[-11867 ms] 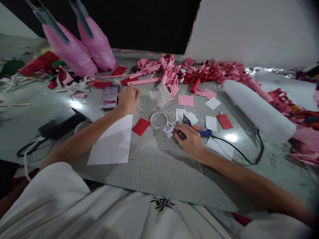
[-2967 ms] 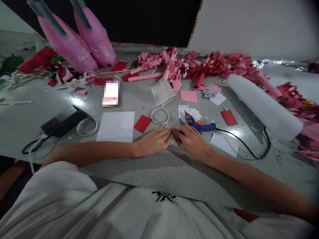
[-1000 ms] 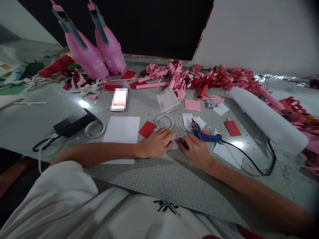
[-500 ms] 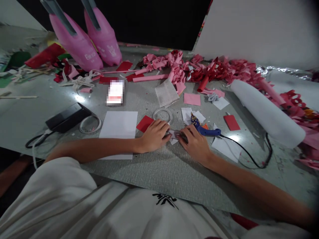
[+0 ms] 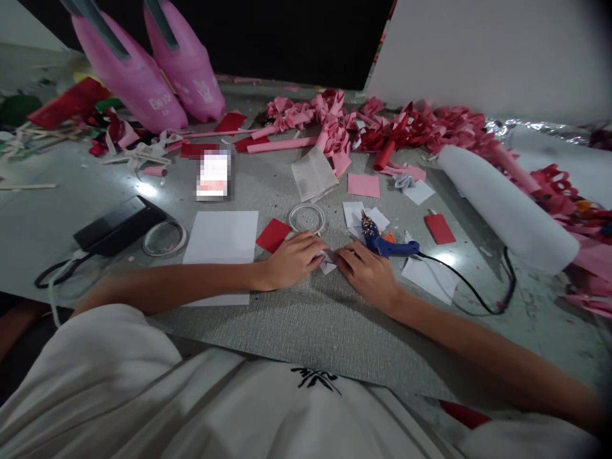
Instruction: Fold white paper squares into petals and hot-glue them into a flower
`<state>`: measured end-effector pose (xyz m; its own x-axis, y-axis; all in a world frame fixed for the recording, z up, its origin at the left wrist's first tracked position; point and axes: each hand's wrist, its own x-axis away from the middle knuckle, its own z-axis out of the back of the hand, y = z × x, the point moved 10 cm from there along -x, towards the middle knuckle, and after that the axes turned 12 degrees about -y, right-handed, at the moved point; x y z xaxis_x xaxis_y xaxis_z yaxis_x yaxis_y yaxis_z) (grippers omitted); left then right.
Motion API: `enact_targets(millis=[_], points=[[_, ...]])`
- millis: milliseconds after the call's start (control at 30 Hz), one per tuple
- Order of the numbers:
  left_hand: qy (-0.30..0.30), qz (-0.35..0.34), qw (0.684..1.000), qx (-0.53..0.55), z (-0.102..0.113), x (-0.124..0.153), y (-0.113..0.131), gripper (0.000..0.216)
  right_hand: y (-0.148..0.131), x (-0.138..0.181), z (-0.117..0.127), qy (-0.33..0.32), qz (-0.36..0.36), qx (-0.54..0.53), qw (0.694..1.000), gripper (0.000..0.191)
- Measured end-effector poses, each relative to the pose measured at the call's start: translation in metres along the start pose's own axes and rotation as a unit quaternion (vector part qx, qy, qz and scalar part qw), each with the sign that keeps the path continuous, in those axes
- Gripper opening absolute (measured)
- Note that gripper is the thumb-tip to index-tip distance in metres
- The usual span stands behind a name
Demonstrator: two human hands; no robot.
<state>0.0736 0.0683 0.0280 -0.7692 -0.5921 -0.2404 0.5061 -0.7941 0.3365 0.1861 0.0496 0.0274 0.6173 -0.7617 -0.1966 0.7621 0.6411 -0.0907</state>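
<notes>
Between my two hands is a small piece of white paper (image 5: 327, 264), partly covered by fingers. My left hand (image 5: 295, 260) grips its left side, fingers bent and pressed together. Coming from the right, my right hand (image 5: 369, 273) has its curled fingertips closed at the paper's other edge. A blue glue gun (image 5: 394, 247) lies just beyond the right hand, nozzle pointing away. Past the left fingers rests a coiled white ring of cord (image 5: 306, 218). Beside the left wrist is a red paper square (image 5: 273, 236), and a white sheet (image 5: 220, 237) extends under the left forearm.
Pink and red paper flowers (image 5: 329, 115) line the back. A white roll (image 5: 507, 207) lies at right, near the glue gun's black cord (image 5: 478, 303). At left are a black device (image 5: 119, 223), a lit phone (image 5: 213, 173) and pink bottles (image 5: 186, 70).
My fingertips have come closer together over the white paper. The whole view has shifted slightly, so the table's things appear a little farther left.
</notes>
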Motion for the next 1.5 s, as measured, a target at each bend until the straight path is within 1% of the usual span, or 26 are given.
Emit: enact_targets(millis=[67, 133, 233, 300, 400, 533, 633, 700, 833, 1067, 1267, 1400, 1500], points=[[0.003, -0.012, 1.000, -0.001, 0.001, 0.000, 0.002, 0.018, 0.004, -0.001, -0.001, -0.010, -0.017, -0.013, 1.000, 0.018], [0.001, -0.024, 1.000, -0.006, 0.001, 0.000, 0.004, 0.020, 0.010, -0.002, -0.002, -0.016, -0.057, -0.019, 0.998, 0.019], [-0.004, -0.012, 1.000, -0.019, -0.001, -0.001, 0.004, 0.022, 0.015, -0.003, -0.001, -0.015, -0.102, 0.000, 0.995, 0.022], [-0.010, 0.000, 1.000, -0.025, -0.003, -0.002, 0.002, 0.024, 0.013, -0.004, 0.000, -0.011, -0.104, 0.023, 0.994, 0.023], [-0.016, 0.004, 1.000, -0.020, -0.005, -0.002, 0.000, 0.025, 0.006, -0.004, -0.002, -0.009, -0.067, 0.035, 0.997, 0.022], [-0.027, -0.008, 1.000, -0.006, -0.006, -0.001, 0.001, 0.024, 0.000, 0.000, -0.004, -0.009, 0.000, -0.006, 1.000, 0.020], [-0.037, -0.024, 0.999, -0.022, -0.007, -0.002, 0.005, 0.025, -0.002, 0.002, -0.005, -0.020, 0.028, -0.023, 0.999, 0.022], [-0.039, -0.036, 0.998, -0.025, -0.008, -0.002, 0.008, 0.026, -0.002, 0.002, -0.005, -0.026, 0.037, -0.030, 0.999, 0.023], [-0.033, -0.044, 0.998, -0.021, -0.009, -0.001, 0.008, 0.026, -0.001, 0.003, -0.002, -0.009, 0.051, -0.042, 0.998, 0.022], [-0.027, -0.037, 0.999, -0.019, -0.010, 0.000, 0.005, 0.026, 0.005, 0.004, -0.009, -0.035, 0.054, -0.066, 0.996, 0.025], [-0.031, -0.037, 0.999, 0.002, -0.006, -0.002, 0.007, 0.026, 0.003, 0.005, -0.007, -0.031, 0.075, -0.071, 0.994, 0.028], [-0.036, -0.030, 0.999, 0.015, -0.006, -0.002, 0.005, 0.027, 0.002, 0.004, -0.009, -0.048, 0.076, -0.071, 0.993, 0.030], [-0.037, -0.025, 0.999, 0.001, -0.006, -0.002, 0.005, 0.026, 0.002, 0.003, -0.010, -0.055, 0.077, -0.064, 0.993, 0.031]])
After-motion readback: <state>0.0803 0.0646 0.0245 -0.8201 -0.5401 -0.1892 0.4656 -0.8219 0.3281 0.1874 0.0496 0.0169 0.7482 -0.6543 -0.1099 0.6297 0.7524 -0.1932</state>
